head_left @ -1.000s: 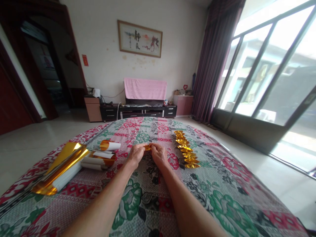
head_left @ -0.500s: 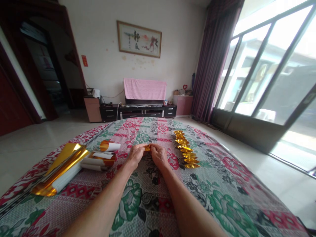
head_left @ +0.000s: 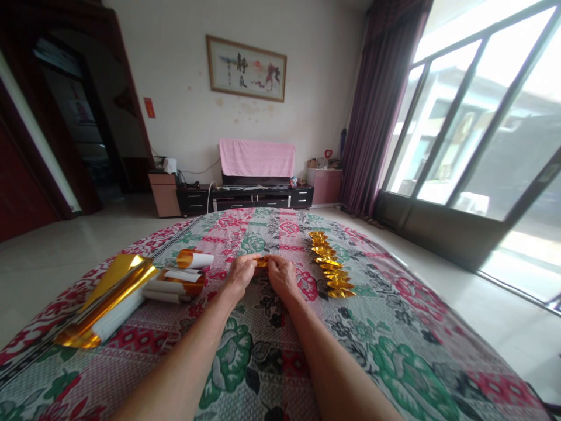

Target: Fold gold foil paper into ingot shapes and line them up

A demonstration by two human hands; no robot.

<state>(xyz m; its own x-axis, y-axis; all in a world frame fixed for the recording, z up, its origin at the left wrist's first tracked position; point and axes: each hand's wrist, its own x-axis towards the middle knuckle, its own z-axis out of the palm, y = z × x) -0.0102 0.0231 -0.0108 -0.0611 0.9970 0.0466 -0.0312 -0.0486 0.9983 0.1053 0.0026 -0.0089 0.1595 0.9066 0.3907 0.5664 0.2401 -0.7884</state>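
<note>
Between my two hands is a small piece of gold foil paper [head_left: 262, 262], mostly covered by fingers. My left hand [head_left: 242, 275] pinches its left end, and my right hand [head_left: 283, 273] pinches the right end. To the right of my hands lies a row of several folded gold foil pieces [head_left: 333, 264], pointed at their ends. On the left rests a large stack of gold foil sheets [head_left: 109, 298], curled over with white backs. Smaller curled foil sheets [head_left: 175, 286] and another curled sheet [head_left: 195, 259] lie between that stack and my left hand.
A patterned cloth [head_left: 280, 228] with red and green flowers covers the table. Beyond it stand a low black cabinet [head_left: 254, 202] and a screen draped with a pink cloth [head_left: 258, 158]. Glass doors [head_left: 460, 128] are on the right.
Both hands stay in nearly the same place, still pinching the gold foil paper. The foil between the fingers looks slightly different; the other pieces have not moved.
</note>
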